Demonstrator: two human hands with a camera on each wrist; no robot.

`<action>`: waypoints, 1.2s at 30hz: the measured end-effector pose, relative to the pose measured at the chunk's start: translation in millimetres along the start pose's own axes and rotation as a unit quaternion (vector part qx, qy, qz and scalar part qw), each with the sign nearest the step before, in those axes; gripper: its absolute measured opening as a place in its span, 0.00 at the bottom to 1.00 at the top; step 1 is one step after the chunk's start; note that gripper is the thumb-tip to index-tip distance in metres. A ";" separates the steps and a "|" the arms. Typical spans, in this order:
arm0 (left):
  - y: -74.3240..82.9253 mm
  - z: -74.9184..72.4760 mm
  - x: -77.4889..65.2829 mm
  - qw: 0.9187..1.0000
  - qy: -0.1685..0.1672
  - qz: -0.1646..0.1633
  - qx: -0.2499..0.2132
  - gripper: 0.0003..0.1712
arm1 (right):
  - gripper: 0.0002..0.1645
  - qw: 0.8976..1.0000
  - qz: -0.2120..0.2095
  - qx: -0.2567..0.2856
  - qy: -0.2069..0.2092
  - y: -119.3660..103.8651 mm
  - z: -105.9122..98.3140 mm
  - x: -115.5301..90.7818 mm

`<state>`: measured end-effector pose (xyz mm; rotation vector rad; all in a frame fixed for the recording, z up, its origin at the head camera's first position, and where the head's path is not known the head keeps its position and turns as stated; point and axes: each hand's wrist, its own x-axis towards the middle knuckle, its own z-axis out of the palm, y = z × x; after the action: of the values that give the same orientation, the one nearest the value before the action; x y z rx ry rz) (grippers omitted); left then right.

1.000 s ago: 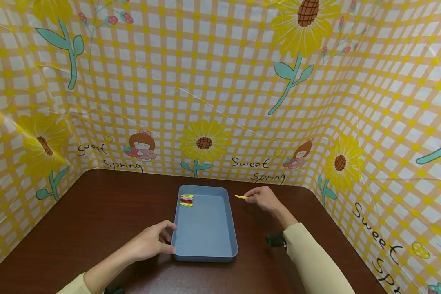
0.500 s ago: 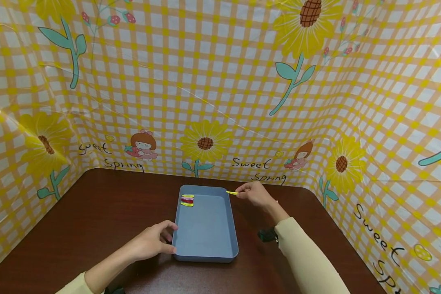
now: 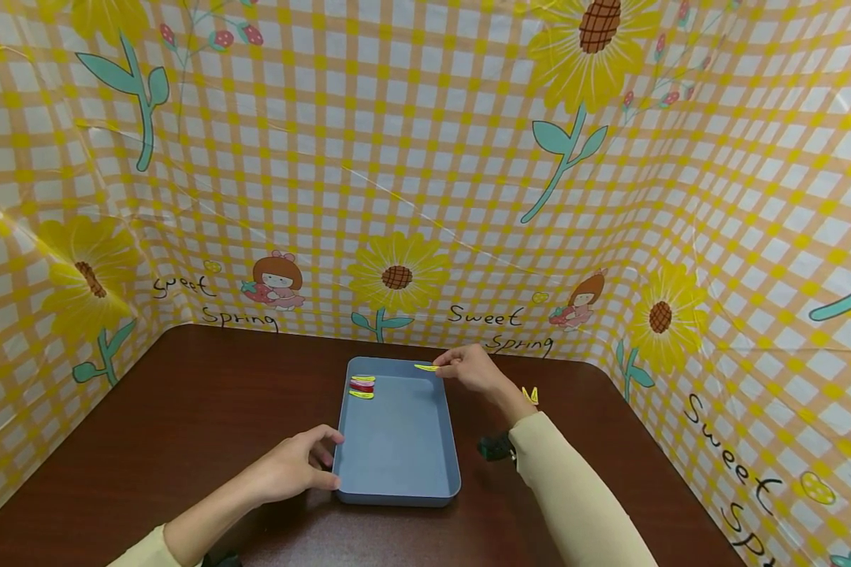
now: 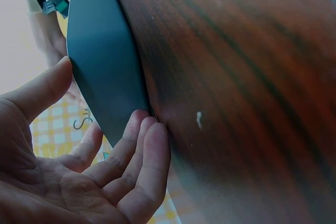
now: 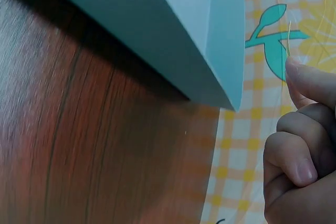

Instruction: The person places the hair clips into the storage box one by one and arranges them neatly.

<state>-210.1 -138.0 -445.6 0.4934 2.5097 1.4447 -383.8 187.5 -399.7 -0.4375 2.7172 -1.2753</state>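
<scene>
My right hand (image 3: 473, 370) pinches one end of a yellow snap hair clip (image 3: 425, 368) between thumb and fingertips, above the far right corner of a blue-grey tray (image 3: 397, 500). In the right wrist view the clip (image 5: 289, 38) appears edge-on as a thin sliver beyond the thumb. My left hand (image 3: 294, 466) rests against the tray's left side with fingers relaxed and spread. In the left wrist view its thumb touches the rim and its fingertips lie low along the outer wall (image 4: 102, 51). Several hair clips (image 3: 362, 387), yellow, pink and red, lie in a column in the tray's far left corner.
Two yellow hair clips (image 3: 530, 395) lie on the dark wooden table (image 3: 255, 394) right of the tray, beside my right forearm. A checked sunflower cloth (image 3: 397, 197) stands around the table's back and sides. A dark device (image 3: 495, 448) hangs at my right wrist.
My right hand has carried the yellow hair clip leftward, from beside the tray to over its far right corner. Two yellow clips on the table have come into view. My left hand stays put.
</scene>
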 end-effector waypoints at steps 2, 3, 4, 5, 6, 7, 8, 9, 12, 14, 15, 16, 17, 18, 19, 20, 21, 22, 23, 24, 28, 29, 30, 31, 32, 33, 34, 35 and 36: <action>-0.1 -0.2 0.0 1.000 -0.001 0.000 -0.001 0.33 | 0.09 1.000 0.002 0.006 -0.006 -2.8 3.3 1.8; -0.1 -0.3 0.0 1.000 -0.002 0.001 -0.001 0.33 | 0.09 1.000 0.004 0.009 -0.010 -4.2 5.0 2.7; -0.1 -0.4 0.0 1.000 -0.002 0.001 -0.001 0.33 | 0.09 1.000 0.005 0.011 -0.013 -5.7 6.5 3.6; 0.1 -0.4 0.1 1.000 -0.002 0.002 0.000 0.33 | 0.09 1.000 0.004 0.012 -0.015 -7.0 8.2 4.8; -0.1 -0.4 0.2 1.000 -0.002 0.002 0.000 0.33 | 0.09 1.000 0.005 0.012 -0.017 -8.5 9.9 6.0; -0.2 -0.4 0.4 1.000 -0.002 0.003 0.000 0.33 | 0.09 1.000 0.005 0.011 -0.016 -10.2 11.6 6.8; -0.3 -0.4 0.5 1.000 -0.002 0.003 0.000 0.33 | 0.09 1.000 0.006 0.011 -0.017 -12.4 13.1 7.4; -0.3 -0.5 0.6 1.000 -0.002 0.002 0.000 0.33 | 0.09 1.000 0.005 0.009 -0.017 -13.9 15.0 8.6; -0.2 -0.6 0.7 1.000 -0.001 0.000 -0.001 0.33 | 0.08 1.000 0.004 0.008 -0.018 -19.8 20.7 11.0; 0.3 -0.8 0.5 1.000 0.000 -0.002 0.000 0.33 | 0.08 1.000 0.000 0.008 -0.018 -22.9 24.8 12.7; 0.5 -0.9 0.4 1.000 0.001 -0.002 0.000 0.33 | 0.08 1.000 -0.004 0.006 -0.017 -23.8 27.1 13.8; 0.5 -1.0 0.4 1.000 0.002 -0.002 0.001 0.33 | 0.08 1.000 -0.005 0.005 -0.018 -25.3 29.2 14.4; 0.4 -1.0 0.4 1.000 0.003 -0.002 0.002 0.33 | 0.07 1.000 -0.007 0.004 -0.016 -25.7 31.6 15.3; 0.4 -1.0 0.3 1.000 0.003 -0.002 0.002 0.33 | 0.07 1.000 -0.010 0.002 -0.015 -26.4 33.8 16.0; 0.2 -1.0 0.3 1.000 0.004 -0.002 0.003 0.33 | 0.07 1.000 -0.011 0.001 -0.014 -26.8 36.1 16.7; 0.0 -1.0 0.3 1.000 0.004 -0.002 0.003 0.33 | 0.06 1.000 -0.011 0.001 -0.014 -27.3 38.4 17.2; -0.2 -1.0 0.2 1.000 0.004 -0.002 0.004 0.33 | 0.06 1.000 -0.011 0.000 -0.012 -27.7 40.6 17.7; -0.5 -1.1 0.2 1.000 0.004 -0.001 0.005 0.33 | 0.06 1.000 -0.010 0.001 -0.011 -27.9 42.8 18.1; -0.7 -1.1 0.1 1.000 0.004 -0.001 0.005 0.33 | 0.05 1.000 -0.011 0.001 -0.009 -28.1 45.1 18.5; -0.9 -1.1 0.1 1.000 0.003 0.000 0.006 0.33 | 0.05 1.000 -0.011 0.000 -0.009 -28.6 47.0 18.6; -1.3 -1.2 0.2 1.000 0.003 0.001 0.005 0.33 | 0.05 1.000 -0.012 -0.001 -0.014 -28.8 54.4 19.4; -1.3 -1.2 0.3 1.000 0.003 0.001 0.005 0.33 | 0.05 1.000 -0.015 -0.001 -0.017 -28.7 56.2 19.7; -1.3 -1.2 0.4 1.000 0.004 0.001 0.005 0.33 | 0.05 1.000 -0.017 -0.001 -0.020 -28.5 58.0 20.0; -1.3 -1.1 0.6 1.000 0.004 0.001 0.005 0.33 | 0.05 0.999 -0.022 -0.003 -0.023 -28.3 59.9 20.3; -1.4 -1.1 0.7 1.000 0.004 0.000 0.005 0.33 | 0.06 0.999 -0.028 -0.004 -0.025 -28.1 62.0 20.8; -1.5 -1.0 0.9 1.000 0.004 0.000 0.005 0.33 | 0.06 0.999 -0.032 -0.003 -0.027 -27.5 64.3 21.4; -1.7 -1.0 1.1 1.000 0.004 0.001 0.005 0.33 | 0.06 0.999 -0.036 -0.005 -0.029 -27.1 66.5 21.9; -2.0 -0.9 1.3 1.000 0.004 0.001 0.006 0.33 | 0.07 0.999 -0.039 -0.007 -0.030 -26.4 68.9 22.5; -2.2 -0.9 1.4 1.000 0.003 0.001 0.006 0.33 | 0.07 0.999 -0.041 -0.008 -0.032 -25.8 71.3 22.9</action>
<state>-212.0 -139.2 -447.0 0.4941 2.5249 1.4349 -384.7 112.5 -425.1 -0.5873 2.6849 -1.2371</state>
